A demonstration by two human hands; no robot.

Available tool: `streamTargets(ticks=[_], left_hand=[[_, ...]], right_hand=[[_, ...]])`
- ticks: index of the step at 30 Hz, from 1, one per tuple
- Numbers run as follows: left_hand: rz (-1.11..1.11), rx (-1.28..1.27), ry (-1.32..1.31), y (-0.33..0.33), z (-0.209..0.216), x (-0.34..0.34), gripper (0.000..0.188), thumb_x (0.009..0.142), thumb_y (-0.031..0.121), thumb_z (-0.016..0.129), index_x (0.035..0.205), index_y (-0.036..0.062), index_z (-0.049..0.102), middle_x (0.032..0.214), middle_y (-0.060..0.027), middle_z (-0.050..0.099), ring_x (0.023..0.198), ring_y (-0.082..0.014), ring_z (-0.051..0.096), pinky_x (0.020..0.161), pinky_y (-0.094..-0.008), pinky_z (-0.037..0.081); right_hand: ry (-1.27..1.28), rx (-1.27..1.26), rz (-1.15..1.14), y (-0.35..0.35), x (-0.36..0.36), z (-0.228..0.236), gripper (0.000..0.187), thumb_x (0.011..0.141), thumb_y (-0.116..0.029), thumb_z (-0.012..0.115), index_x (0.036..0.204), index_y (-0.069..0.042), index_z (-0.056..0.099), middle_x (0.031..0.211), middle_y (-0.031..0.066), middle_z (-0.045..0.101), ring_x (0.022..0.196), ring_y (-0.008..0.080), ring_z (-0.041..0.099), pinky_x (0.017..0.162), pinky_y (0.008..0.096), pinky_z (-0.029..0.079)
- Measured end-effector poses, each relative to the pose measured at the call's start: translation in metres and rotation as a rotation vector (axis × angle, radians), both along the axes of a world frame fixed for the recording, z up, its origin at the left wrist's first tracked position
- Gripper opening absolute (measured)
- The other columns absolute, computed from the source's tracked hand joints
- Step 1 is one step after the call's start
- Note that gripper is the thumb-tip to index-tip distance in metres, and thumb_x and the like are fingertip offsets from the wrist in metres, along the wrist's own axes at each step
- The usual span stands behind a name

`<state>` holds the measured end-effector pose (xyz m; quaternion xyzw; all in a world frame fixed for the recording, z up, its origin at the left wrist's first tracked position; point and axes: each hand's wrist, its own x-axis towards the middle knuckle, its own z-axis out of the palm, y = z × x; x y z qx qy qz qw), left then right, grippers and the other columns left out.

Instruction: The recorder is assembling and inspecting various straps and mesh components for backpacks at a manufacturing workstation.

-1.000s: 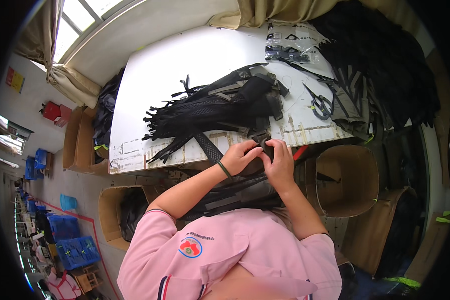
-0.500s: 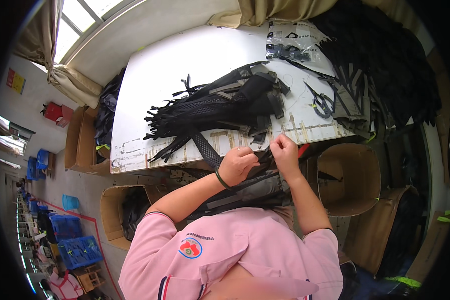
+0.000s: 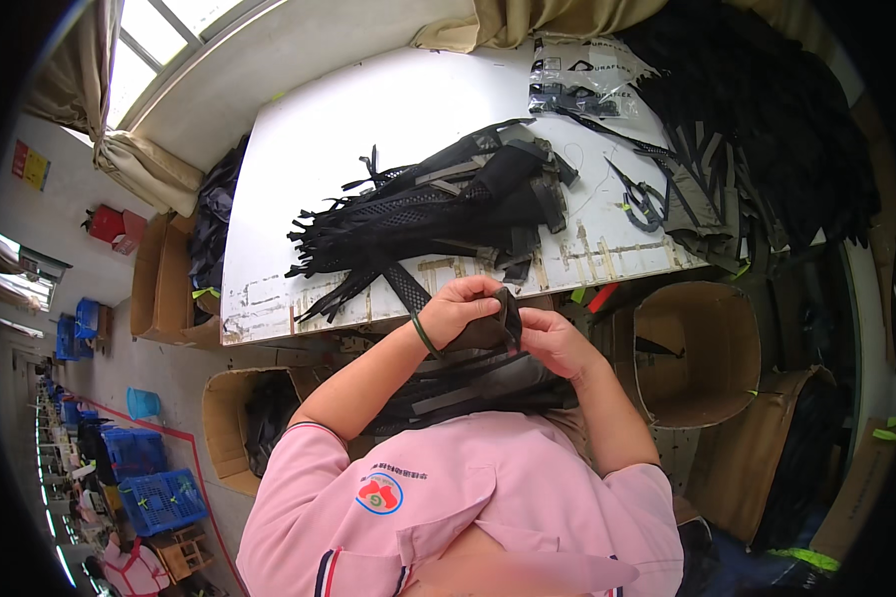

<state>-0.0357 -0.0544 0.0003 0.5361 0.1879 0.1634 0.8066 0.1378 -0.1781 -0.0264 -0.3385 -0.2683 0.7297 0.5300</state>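
Note:
Close to the table's front edge, my left hand (image 3: 458, 311) is closed on a dark fabric piece (image 3: 483, 333), its fingers curled over the top edge. My right hand (image 3: 560, 343) pinches the right side of the same piece, and its fingertips are partly hidden by the cloth. A black mesh strip (image 3: 405, 289) runs from the table down beside my left wrist. More dark strips (image 3: 468, 388) lie across my lap, below both hands. Beyond them, a heap of black mesh strips with fringed ends (image 3: 418, 214) is spread over the white table (image 3: 319, 114).
Scissors (image 3: 643, 206) lie right of the heap, with a clear plastic bag (image 3: 577, 85) of small dark parts behind. Black fabric (image 3: 767, 119) is piled at the far right. Cardboard boxes stand by my left (image 3: 224, 428) and right (image 3: 697, 353), below table height.
My hands have drawn slightly back from the table edge. The fabric between them has turned and opened up, showing a wider face. My right hand has moved lower.

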Motion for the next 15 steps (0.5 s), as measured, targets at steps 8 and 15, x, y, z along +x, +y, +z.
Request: streamTargets(ticks=[8,15], left_hand=[[0.104,0.172,0.009,-0.001,-0.011,0.005,0.012,0.092,0.006,0.056,0.102,0.0024,0.06,0.089,0.0025,0.058,0.084,-0.0049,0.052,0.077,-0.0207,0.043],[-0.05,0.412,0.378,-0.002,0.003,0.006,0.026,0.089,0.021,0.063,0.101,-0.0021,0.063,0.087,-0.0049,0.067,0.08,-0.0092,0.055,0.075,-0.027,0.047]], right_hand=[[0.217,-0.006,-0.167,-0.001,-0.008,-0.006,0.011,0.091,-0.01,0.06,0.1,-0.006,0.057,0.091,0.0009,0.063,0.072,0.0132,0.059,0.065,0.0271,0.049],[-0.968,0.303,-0.529,0.005,-0.006,-0.007,0.011,0.091,-0.007,0.058,0.099,-0.005,0.052,0.074,0.0006,0.054,0.062,0.0076,0.052,0.056,0.0255,0.044]])
